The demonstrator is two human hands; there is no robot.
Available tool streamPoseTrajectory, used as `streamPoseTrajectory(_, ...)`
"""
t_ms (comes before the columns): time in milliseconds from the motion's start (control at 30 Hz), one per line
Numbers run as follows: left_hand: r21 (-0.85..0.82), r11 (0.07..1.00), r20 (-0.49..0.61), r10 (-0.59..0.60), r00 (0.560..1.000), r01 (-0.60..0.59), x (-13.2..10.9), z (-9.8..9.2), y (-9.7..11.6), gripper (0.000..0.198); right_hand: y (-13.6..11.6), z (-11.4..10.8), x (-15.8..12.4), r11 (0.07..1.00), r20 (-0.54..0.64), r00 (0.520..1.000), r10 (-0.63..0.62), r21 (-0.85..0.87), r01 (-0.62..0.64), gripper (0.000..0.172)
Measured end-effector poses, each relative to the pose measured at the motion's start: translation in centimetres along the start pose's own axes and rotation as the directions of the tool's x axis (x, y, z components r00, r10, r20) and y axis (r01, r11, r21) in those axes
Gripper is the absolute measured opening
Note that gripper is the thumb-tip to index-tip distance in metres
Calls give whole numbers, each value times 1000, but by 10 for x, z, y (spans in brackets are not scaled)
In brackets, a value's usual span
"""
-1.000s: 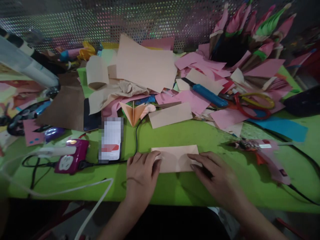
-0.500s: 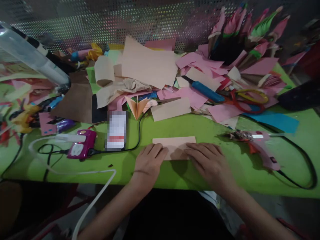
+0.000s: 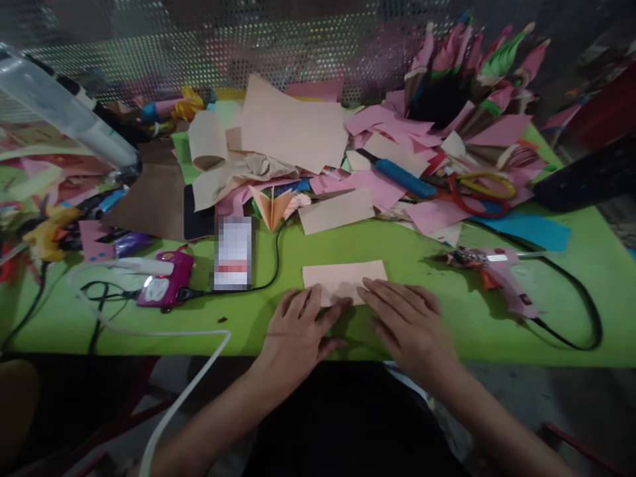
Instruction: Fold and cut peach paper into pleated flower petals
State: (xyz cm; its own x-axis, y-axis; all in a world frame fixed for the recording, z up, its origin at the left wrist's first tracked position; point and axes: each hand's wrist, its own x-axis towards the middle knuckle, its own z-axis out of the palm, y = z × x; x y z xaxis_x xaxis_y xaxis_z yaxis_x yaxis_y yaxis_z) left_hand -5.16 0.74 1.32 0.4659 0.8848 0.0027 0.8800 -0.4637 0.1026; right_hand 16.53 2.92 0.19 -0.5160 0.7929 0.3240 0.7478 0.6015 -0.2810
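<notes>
A peach paper rectangle (image 3: 342, 275) lies flat on the green table (image 3: 422, 291) near its front edge. My left hand (image 3: 298, 328) rests on the paper's near left edge, fingers stretched out and pressing down. My right hand (image 3: 405, 324) lies flat over the paper's near right edge, fingers extended toward the left hand. Fingertips of both hands almost meet at the paper's lower middle. Neither hand grips anything.
A pink glue gun (image 3: 501, 275) with a black cord lies to the right. A magenta power strip (image 3: 163, 288) and a phone (image 3: 232, 253) sit to the left. Behind are piled pink and peach papers (image 3: 298, 132), a blue cutter (image 3: 402, 177), scissors (image 3: 479, 192), a folded paper piece (image 3: 272, 207).
Both hands slid inward along the paper's near edge until the fingertips nearly meet. The view shifted, so the table and paper sit higher in frame.
</notes>
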Motion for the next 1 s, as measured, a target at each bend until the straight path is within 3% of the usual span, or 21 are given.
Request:
streamPoseTrajectory(133, 22, 1000, -9, 7, 1000, -7, -2, 2, -1, 42, -26, 6, -4, 998, 96, 994, -60, 19, 59, 46)
streamPoseTrajectory(233, 13, 1000, -22, 10, 1000, -10, -2, 2, -1, 43, -32, 11, -8, 997, 145, 986, -81, 18, 80, 49)
streamPoseTrajectory(500, -39, 999, -33, 1, 999, -2, -7, -4, -5, 55, -3, -2, -38, 994, 132, 990, 50, -98, -37, 56)
streamPoseTrajectory(1000, -34, 998, -76, -55, 996, 53, -41, 4, -23, 51, 7, -2, -44, 994, 115, 993, -5, -108, 18, 51)
